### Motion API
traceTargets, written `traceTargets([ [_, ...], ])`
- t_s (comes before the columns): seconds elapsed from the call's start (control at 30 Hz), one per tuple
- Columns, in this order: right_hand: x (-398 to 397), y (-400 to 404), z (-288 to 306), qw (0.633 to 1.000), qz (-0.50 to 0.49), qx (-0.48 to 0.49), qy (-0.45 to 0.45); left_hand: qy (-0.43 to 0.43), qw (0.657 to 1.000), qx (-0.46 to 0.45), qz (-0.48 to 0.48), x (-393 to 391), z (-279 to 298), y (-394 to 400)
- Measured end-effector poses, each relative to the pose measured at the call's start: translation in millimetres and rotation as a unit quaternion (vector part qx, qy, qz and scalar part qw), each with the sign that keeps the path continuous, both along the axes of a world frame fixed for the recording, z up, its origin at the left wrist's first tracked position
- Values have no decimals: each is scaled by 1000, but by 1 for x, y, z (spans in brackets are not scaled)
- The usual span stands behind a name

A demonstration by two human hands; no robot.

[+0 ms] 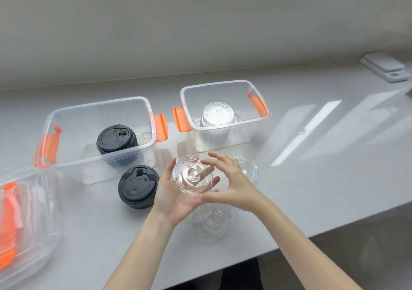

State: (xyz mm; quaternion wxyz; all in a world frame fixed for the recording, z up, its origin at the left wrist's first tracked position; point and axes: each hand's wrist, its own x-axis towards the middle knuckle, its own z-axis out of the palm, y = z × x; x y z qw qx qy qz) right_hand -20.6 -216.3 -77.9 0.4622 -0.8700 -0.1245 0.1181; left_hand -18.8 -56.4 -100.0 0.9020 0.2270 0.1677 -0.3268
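1. The 2 forearms rise from the bottom edge and meet above the near middle of the counter.
2. The left hand is palm up and cradles the lid, a clear round 1. Its fingers lie spread beneath it and show through the plastic, and its thumb stands at the left rim.
3. The right hand arches over the lid's right side, fingers spread and curved, with the thumb by the near rim and a fingertip by the far rim. I cannot tell whether it grips the lid or only hovers at it.
4. The lid is held in the air, tilted toward the camera, above the clear stack on the counter.
5. The spare lid, also clear, lies just behind the right hand.
6. The black stack stands on the counter just left of the left hand.
7. The left bin, clear with orange latches, holds black lids.
8. The right bin, well behind the hands, holds clear lids.
9. A bin cover with orange clips lies at the lower left edge.
10. A scale sits at the far right.
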Motion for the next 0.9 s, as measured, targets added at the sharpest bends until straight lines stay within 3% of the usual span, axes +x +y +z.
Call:
traceTargets([
  [0.07,7,-17,-4,998,-59,7,16,-2,1000,9,-5,0,-4,1],
  [0.17,23,-43,-24,982,-155,-107,-13,-9,1000,25,-15,-3,-8,3],
  [0.27,29,-56,-49,960,-167,-219,50,-6,999,35,-14,-5,-12,5],
  [0.37,29,-59,-64,949,-166,-264,42,3,999,37,-3,-7,-15,8],
  [0.5,31,-53,-60,954,-203,-221,-4,10,999,30,4,-8,-15,11],
  [0.6,28,-34,-39,972,-205,-106,-53,14,999,32,5,-9,-11,13],
  [0.73,10,3,-2,989,-129,24,-70,18,999,29,21,-12,-6,16],
  [0.9,-12,35,-1,996,-38,50,-56,-15,999,-31,13,-18,-1,16],
])
